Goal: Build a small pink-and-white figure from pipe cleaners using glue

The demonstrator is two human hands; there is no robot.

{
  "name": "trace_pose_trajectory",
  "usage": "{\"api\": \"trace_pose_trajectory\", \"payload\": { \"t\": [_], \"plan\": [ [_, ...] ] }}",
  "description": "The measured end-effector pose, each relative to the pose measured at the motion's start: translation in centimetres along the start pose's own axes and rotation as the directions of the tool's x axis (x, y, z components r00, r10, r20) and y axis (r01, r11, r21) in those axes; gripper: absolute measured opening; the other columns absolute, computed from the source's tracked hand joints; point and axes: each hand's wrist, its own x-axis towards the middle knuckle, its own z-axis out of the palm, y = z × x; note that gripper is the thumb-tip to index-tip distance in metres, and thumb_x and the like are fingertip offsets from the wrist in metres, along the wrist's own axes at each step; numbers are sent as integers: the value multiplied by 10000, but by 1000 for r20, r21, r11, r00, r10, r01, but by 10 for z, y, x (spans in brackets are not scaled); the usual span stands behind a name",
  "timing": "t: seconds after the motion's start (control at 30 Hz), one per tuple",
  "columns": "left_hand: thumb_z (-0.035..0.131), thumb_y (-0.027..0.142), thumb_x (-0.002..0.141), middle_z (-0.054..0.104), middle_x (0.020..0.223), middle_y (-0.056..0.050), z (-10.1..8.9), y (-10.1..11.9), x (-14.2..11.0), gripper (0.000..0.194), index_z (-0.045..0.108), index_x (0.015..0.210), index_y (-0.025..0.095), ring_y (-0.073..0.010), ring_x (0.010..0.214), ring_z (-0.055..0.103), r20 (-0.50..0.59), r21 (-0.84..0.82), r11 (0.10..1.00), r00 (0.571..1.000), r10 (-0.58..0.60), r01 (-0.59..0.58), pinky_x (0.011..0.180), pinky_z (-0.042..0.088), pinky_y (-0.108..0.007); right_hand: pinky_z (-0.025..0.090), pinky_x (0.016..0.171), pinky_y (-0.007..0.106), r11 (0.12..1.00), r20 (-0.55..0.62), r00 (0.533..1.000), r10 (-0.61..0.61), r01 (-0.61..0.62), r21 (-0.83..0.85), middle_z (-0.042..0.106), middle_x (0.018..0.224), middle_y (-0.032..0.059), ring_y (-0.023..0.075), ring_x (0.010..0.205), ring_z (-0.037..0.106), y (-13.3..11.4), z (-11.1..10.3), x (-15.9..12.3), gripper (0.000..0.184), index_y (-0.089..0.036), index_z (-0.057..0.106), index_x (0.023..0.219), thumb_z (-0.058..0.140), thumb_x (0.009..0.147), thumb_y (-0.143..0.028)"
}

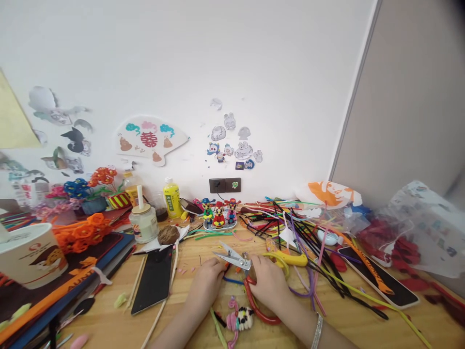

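Note:
My right hand (268,283) grips a pair of scissors (238,261) with red handles. Their blades are spread and point up and to the left over the table. Close to the blade tips, my left hand (206,282) has its fingers pinched together; what they hold is too small to make out. A short blue pipe cleaner (232,280) lies between the two hands, with small orange bits beside it. Below them on the wood lies a small pink, white and black pipe-cleaner figure (240,320). A yellow-handled tool (290,258) rests just beyond my right hand.
Loose pipe cleaners (290,218) pile up at the right, near a phone (395,291). A black phone (152,281), a candle jar (144,224) and a paper cup (32,257) stand left. Three colourful figures (219,215) sit on a tray at the back.

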Motion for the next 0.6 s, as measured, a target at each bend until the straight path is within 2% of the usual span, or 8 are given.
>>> {"api": "trace_pose_trajectory", "payload": {
  "t": [0.17,0.3,0.4,0.6],
  "plan": [
    [409,190,810,659,801,-61,-5,2,-2,235,642,782,198,-192,768,597,-60,28,999,998,-31,33,688,438,-282,383,771,300,999,9,1000,-8,9,-38,597,967,100,236,918,539,-1,1,0,342,-165,523,1041,489,702,-189],
    [372,241,845,654,796,-61,-7,0,-2,248,609,797,189,-196,770,590,-191,10,998,980,-52,55,704,432,-306,387,756,303,997,33,999,-20,22,-70,593,967,96,235,904,538,-3,1,0,334,-170,520,1032,504,699,-188],
    [387,249,839,633,772,-69,-6,-3,1,235,604,786,177,-202,759,567,-268,-3,1000,963,-6,6,695,431,-317,391,752,315,994,40,998,-42,46,-100,590,972,94,242,895,532,-5,-1,0,357,-168,518,1042,508,685,-176],
    [389,229,834,610,788,-84,-3,-9,11,245,625,813,167,-201,774,543,-285,-6,999,958,33,-36,703,430,-317,391,760,332,986,39,994,-103,107,-130,585,995,104,255,904,520,-7,-4,-1,423,-150,499,1099,514,676,-166]
  ]
}}
